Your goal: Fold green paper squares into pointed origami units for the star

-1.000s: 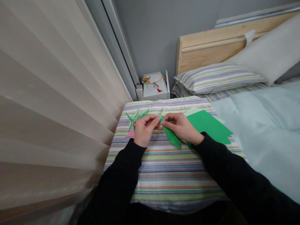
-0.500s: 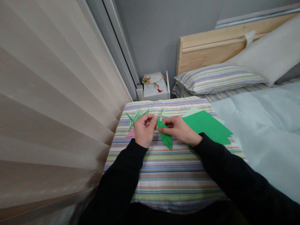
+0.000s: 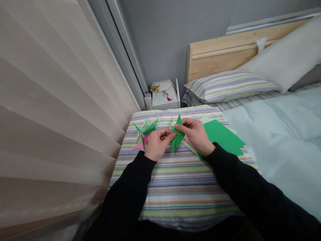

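A narrow, diamond-shaped piece of folded green paper is held up between both hands, its points facing up and down. My left hand pinches its left edge with thumb and fingertips. On the other side, my right hand grips the upper right part, the thumb lying across the front. Folded green and pink paper pieces lie left of my left hand. Behind the held paper, a pale green folded piece shows only in part. Flat green sheets rest to the right, partly behind my right wrist.
A striped cloth covers the surface in front of me. Pleated curtains hang close on the left. A bed with a light blue cover and a striped pillow is on the right. A small white cabinet stands beyond the cloth.
The folded green paper has turned, its upper tip now leaning right instead of left. My right hand has shifted up and right; my left fingers now pinch the paper's left edge.
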Action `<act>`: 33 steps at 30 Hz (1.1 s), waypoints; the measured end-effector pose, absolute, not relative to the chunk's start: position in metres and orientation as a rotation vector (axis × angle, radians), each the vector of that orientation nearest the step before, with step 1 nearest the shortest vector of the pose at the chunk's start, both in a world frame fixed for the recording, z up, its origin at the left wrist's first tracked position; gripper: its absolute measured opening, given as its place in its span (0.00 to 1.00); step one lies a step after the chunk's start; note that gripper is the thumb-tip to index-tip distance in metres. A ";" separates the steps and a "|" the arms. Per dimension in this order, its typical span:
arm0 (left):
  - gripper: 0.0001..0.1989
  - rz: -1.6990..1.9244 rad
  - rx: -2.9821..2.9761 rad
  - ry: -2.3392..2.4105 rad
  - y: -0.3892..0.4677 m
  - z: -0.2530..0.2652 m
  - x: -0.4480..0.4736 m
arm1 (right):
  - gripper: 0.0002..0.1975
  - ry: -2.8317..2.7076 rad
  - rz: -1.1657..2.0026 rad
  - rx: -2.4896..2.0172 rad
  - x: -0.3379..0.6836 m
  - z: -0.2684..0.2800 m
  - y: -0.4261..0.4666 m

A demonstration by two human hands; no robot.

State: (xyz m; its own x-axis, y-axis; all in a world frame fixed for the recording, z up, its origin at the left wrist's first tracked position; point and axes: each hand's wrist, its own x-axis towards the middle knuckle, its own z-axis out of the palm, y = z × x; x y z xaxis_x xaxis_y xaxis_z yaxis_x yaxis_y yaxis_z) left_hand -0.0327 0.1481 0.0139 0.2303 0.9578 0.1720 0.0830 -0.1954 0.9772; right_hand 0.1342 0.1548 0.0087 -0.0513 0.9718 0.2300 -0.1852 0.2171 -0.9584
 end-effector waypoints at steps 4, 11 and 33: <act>0.14 1.090 1.565 1.019 0.147 0.016 -0.033 | 0.09 -1.117 1.101 -0.896 0.134 0.005 0.159; 0.11 1.113 1.571 1.059 0.147 0.015 -0.034 | 0.12 -0.978 0.976 -0.932 0.142 0.010 0.165; 0.24 1.596 1.321 1.120 0.152 0.008 -0.042 | 0.07 -1.326 1.041 -0.876 0.147 0.015 0.160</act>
State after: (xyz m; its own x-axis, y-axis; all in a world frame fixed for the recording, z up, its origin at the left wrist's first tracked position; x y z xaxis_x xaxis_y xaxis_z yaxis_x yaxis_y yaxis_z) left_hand -0.0417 0.1521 0.0082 -0.1693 0.9350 0.3117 -0.0245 -0.3201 0.9471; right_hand 0.1473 0.1598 0.0151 -0.0420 0.9444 0.3262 -0.0925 0.3214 -0.9424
